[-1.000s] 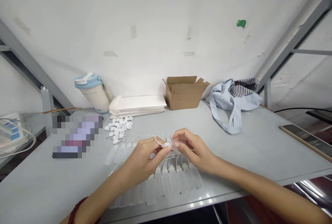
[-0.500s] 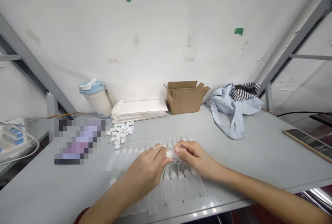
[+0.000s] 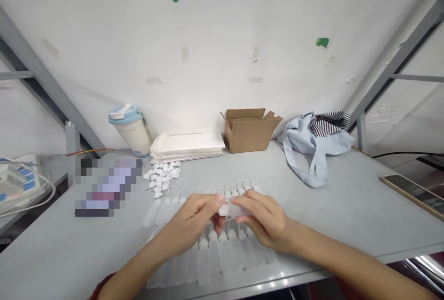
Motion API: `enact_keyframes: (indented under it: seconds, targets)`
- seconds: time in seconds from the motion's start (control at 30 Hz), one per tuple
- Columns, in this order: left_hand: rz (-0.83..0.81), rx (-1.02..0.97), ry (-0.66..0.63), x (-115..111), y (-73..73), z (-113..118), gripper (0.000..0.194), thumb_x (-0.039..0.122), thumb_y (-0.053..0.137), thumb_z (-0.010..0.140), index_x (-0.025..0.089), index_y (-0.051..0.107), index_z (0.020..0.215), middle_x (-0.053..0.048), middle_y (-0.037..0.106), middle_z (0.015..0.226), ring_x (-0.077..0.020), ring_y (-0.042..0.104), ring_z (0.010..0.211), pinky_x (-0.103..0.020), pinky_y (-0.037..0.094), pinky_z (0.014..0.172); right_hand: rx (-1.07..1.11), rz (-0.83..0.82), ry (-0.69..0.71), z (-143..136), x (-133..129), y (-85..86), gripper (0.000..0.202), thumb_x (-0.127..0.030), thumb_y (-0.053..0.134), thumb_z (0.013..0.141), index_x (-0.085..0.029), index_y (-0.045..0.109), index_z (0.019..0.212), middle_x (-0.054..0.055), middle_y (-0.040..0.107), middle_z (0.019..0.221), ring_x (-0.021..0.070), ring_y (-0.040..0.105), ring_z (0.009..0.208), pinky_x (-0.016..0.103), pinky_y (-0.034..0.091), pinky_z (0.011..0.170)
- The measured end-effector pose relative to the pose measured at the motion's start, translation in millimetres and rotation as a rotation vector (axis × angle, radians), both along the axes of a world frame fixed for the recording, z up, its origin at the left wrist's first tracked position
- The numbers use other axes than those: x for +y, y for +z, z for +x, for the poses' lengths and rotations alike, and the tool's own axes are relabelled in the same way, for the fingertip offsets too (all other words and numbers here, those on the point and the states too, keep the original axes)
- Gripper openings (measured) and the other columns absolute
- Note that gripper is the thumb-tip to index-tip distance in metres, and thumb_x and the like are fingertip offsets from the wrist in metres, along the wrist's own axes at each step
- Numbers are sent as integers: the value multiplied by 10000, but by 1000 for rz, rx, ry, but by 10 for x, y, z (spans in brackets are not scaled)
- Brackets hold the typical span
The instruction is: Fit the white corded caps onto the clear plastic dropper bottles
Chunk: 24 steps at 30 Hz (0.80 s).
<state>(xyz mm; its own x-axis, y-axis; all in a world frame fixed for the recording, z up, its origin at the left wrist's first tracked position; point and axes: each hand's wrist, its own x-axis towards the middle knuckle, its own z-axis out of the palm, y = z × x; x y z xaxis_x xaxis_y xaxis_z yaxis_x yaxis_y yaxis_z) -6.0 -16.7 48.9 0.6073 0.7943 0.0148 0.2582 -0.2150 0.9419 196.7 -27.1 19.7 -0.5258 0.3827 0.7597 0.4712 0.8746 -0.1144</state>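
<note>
Right hand (image 3: 268, 219): I see it gripping the clear bottle (image 3: 238, 210), with its fingers over the side.
Left hand (image 3: 197, 215): It is curled, with its thumb close to the white cap (image 3: 224, 209). I can't tell if it pinches the cap or only touches it.
Bottle: It lies on its side in the gap between the two hands, cap end to the left hand.
Slip: The bottle looks smooth. If the right hand holds too lightly while the left hand pushes, I think it could pop out and drop.
Crooked cap: If the left hand pushes from one side, I fear the cap could sit tilted. I can't see how tight it is.
Front row (image 3: 224, 256): These bottles lie just below the hands. A low wrist or a dropped bottle could knock them out of line.
Loose caps (image 3: 163, 175): They sit past the left hand, off to its left. A wide swing of that hand could scatter them.
Left hand, change: Half a second ago it hid more of the bottle's end. Now it has drawn back, and I see the cap better.
Right hand, change: Its fingers were bunched then. Now they stretch along the bottle.
Front row, change: None that I can see.
</note>
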Motion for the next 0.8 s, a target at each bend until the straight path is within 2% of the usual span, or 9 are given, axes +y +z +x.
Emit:
enact_keyframes:
  seconds: [0.13,0.27,0.33,0.4,0.5,0.57,0.6,0.67,0.8]
  targets:
    - [64,9,-24,-3,20,-22,479,423,324,968,170,565,640,-9,591,623,-139,554,612,-238,431,620,49,-1,18,31,41,-1,293,-212,398,966,-149,446,1248,77,578,807,166,516,661,254,450,547]
    - [333,62,-25,-12,-29,-3,407,317,361,966,175,535,626,16,537,567,-114,510,549,-217,395,568,88,-136,58,30,9,40,252,-243,389,974,-142,503,1175,66,591,771,153,507,634,253,442,545]
    - [563,83,19,-22,-78,16,379,258,378,960,180,496,608,32,474,521,-104,450,496,-216,357,526,135,-335,99,24,-9,79,221,-284,411,969,-146,564,1048,52,592,749,140,507,629,251,435,563]
    - [796,103,48,-38,-128,32,372,216,385,957,190,433,589,43,417,504,-101,394,464,-223,312,487,204,-648,154,24,-3,108,262,-359,453,947,-150,590,871,12,542,656,117,475,568,237,403,527]
    - [1087,182,60,-63,-180,38,347,187,380,963,198,410,618,37,425,523,-111,393,471,-238,282,474,344,-1223,316,34,47,113,383,-491,504,891,-170,515,682,-83,316,471,74,316,397,205,280,396]
    - [1169,221,55,-63,-194,30,311,189,390,960,194,433,652,24,452,551,-123,422,505,-245,284,482,392,-1437,403,41,80,101,397,-520,521,871,-178,493,672,-110,244,443,62,261,347,199,242,363]
    - [1144,218,50,-57,-194,24,302,194,396,957,193,436,658,23,452,558,-125,424,512,-245,288,485,382,-1436,399,44,89,95,382,-508,519,877,-172,513,697,-107,264,445,64,279,345,199,255,363]
    - [961,191,55,-33,-181,13,309,219,395,954,192,430,649,29,437,566,-116,410,510,-238,300,490,304,-1198,286,46,94,83,319,-447,514,904,-150,582,810,-69,386,499,82,377,402,207,326,403]
    - [396,166,61,7,-107,8,399,331,349,969,188,447,610,39,443,542,-110,433,516,-229,358,535,55,-247,56,48,94,26,257,-313,459,956,-113,580,1065,65,591,754,143,528,632,245,448,543]
